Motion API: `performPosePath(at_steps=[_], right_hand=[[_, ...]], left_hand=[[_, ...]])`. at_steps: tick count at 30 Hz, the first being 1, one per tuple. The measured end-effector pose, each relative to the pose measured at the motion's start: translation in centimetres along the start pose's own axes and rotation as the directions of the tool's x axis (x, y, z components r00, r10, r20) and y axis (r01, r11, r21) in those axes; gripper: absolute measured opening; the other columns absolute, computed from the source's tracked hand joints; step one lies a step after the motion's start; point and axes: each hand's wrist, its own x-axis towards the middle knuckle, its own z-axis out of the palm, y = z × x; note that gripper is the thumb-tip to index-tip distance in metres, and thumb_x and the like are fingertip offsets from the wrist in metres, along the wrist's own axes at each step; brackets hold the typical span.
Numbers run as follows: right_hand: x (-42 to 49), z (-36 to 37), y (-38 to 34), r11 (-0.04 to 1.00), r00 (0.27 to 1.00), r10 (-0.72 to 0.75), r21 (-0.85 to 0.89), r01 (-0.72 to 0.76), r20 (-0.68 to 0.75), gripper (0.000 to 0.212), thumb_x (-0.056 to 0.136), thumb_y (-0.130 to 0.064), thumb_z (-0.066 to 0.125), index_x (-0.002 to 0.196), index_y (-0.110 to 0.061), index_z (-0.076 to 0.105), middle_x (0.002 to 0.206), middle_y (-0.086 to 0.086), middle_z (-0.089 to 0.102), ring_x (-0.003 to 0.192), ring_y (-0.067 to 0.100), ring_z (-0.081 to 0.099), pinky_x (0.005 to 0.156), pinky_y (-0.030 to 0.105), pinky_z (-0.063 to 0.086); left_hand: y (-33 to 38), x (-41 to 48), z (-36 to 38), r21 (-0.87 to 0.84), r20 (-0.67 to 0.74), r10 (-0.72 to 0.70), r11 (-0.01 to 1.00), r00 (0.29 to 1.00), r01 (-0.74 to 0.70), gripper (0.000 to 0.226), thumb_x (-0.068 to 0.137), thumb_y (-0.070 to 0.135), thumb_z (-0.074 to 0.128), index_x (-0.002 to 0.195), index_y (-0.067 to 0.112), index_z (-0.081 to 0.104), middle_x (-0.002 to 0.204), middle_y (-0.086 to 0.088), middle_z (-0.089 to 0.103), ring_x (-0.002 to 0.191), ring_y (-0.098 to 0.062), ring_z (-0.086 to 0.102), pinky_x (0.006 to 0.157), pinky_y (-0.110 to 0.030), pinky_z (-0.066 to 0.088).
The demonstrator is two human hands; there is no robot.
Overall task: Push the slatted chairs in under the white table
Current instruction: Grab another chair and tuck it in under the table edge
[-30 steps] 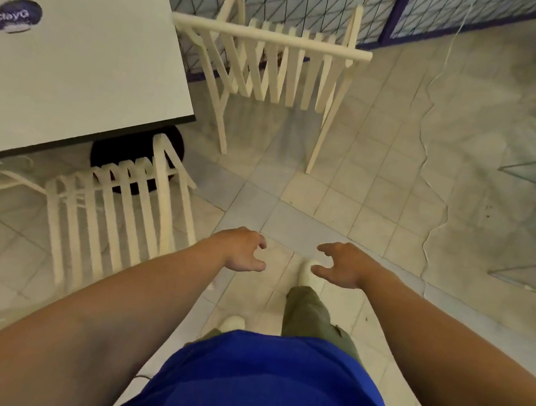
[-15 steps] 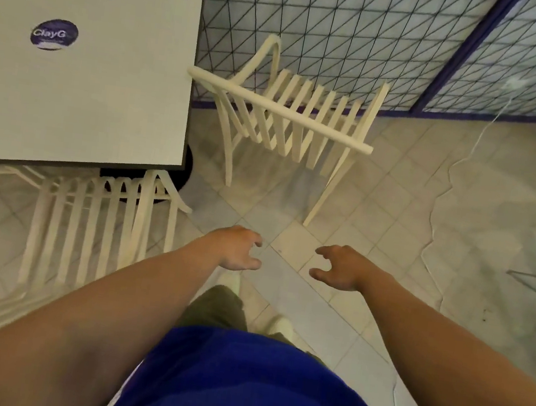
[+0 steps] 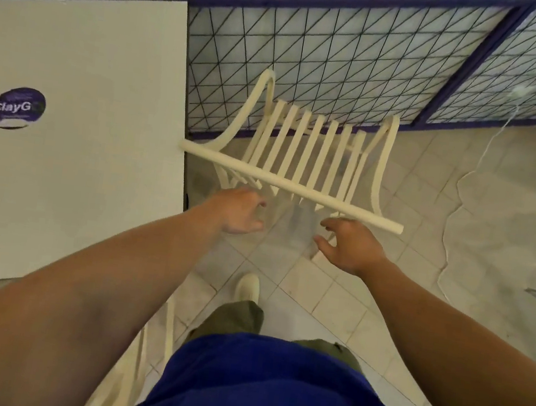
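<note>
Standing beside the right edge of the white table [image 3: 72,150], a cream slatted chair [image 3: 304,153] is facing away from the person, its seat slats running toward a dark wire-grid fence [image 3: 329,64] with a purple frame. The chair's round top rail [image 3: 290,188] is lying across the view on a slant, its left end touching or just meeting the table's edge, so the chair is sitting outside the table, not under it. A round purple sticker [image 3: 17,108] reading "ClayG" is showing on the tabletop. A thin white cable [image 3: 463,181] is trailing over the tiled floor [image 3: 414,195] to the right of the chair. Part of a second cream chair [image 3: 170,329] is showing at the lower left, by the person's blue shirt [image 3: 255,392].

Both bare arms are reaching forward. The left hand [image 3: 241,211] is hovering just short of the rail, fingers loosely curled and spread, holding nothing. The right hand [image 3: 348,244] is likewise open and empty, thumb apart from the fingers, its fingertips near the rail's underside; whether they are touching it cannot be told.
</note>
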Motion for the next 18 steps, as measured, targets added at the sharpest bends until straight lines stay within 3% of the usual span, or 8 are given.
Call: performPosePath(at_steps=[2,7,13,18], right_hand=[[1.9,-1.2,-0.6,1.0,0.999,0.002,0.004,-0.002,-0.043,0.05,0.094,-0.043,0.058,0.136,-0.015,0.056,0.133,0.006,0.061,0.12,0.025,0.056,0.101,0.038,0.046],[5.7,-2.0,-0.6,0.999,0.994,-0.042,-0.036,0.039,-0.096,0.046,0.091,-0.037,0.064,0.13,-0.011,0.06,0.115,0.007,0.062,0.108,0.026,0.055,0.091,0.042,0.049],[7.7,-2.1,0.5,0.991,0.978,0.104,-0.097,-0.087,0.179,0.065,0.091,-0.036,0.064,0.149,-0.026,0.036,0.133,0.001,0.057,0.116,0.023,0.056,0.098,0.039,0.047],[9.5,-2.1,2.1,0.977,0.946,0.178,-0.162,-0.137,0.272,0.057,0.093,-0.028,0.061,0.146,-0.033,0.039,0.127,0.004,0.06,0.109,0.024,0.06,0.096,0.04,0.049]], left_hand=[[-1.0,1.8,-2.6,0.012,-0.044,0.037,0.999,0.998,-0.036,0.058,0.09,0.041,0.065,0.142,0.021,0.048,0.139,-0.003,0.053,0.121,-0.023,0.053,0.099,-0.041,0.046],[-2.8,5.8,-6.0,0.066,-0.052,0.096,0.993,0.994,-0.093,0.05,0.088,0.037,0.066,0.134,0.021,0.052,0.129,0.0,0.052,0.113,-0.022,0.053,0.087,-0.036,0.044],[-4.3,8.6,-5.9,0.208,0.161,0.059,0.974,0.985,-0.092,0.062,0.088,0.035,0.063,0.147,0.036,0.041,0.127,0.004,0.056,0.108,-0.02,0.056,0.076,-0.034,0.036],[-5.6,10.2,-5.9,0.182,0.227,0.058,0.978,0.972,-0.101,0.061,0.09,0.019,0.063,0.14,0.05,0.045,0.121,0.007,0.059,0.099,-0.017,0.057,0.076,-0.036,0.046]])
